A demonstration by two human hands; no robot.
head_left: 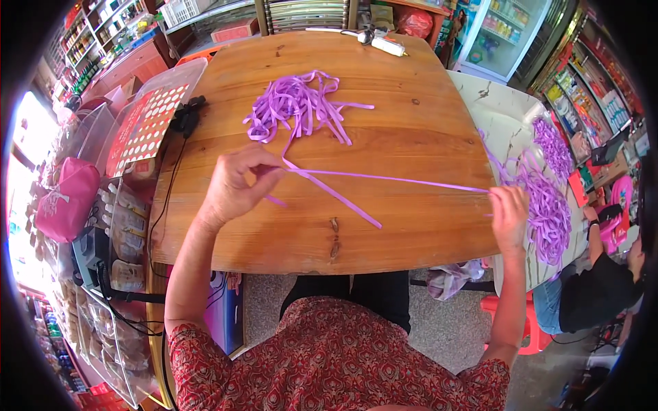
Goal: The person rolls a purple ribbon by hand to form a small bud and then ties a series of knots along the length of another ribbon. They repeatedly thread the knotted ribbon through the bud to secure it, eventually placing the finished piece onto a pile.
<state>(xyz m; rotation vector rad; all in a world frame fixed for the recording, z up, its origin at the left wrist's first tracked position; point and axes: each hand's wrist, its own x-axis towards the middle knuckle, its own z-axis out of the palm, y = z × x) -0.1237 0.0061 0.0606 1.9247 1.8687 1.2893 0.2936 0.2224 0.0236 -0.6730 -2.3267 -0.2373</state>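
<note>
A purple ribbon [391, 177] is stretched taut over the wooden table between my two hands. My left hand [241, 179] pinches its one end between thumb and fingertips, with a short tail hanging below. At the table's right edge my right hand [509, 214] is closed on the other end. Another ribbon strip [343, 198] lies slantwise on the wood beside my left fingertips. Beyond that hand sits a loose heap of purple ribbons [295, 106]. To the right of my right hand, a large tangle of purple ribbons [548, 212] spills over a pale side table.
A glue gun [384, 44] with a cord lies at the wooden table's [384, 89] far edge. Along the left stand a red dotted board [147, 130], a pink pouch [67, 198] and a telephone [89, 253]. Another person [593, 294] sits at the right by the marbled table [480, 92].
</note>
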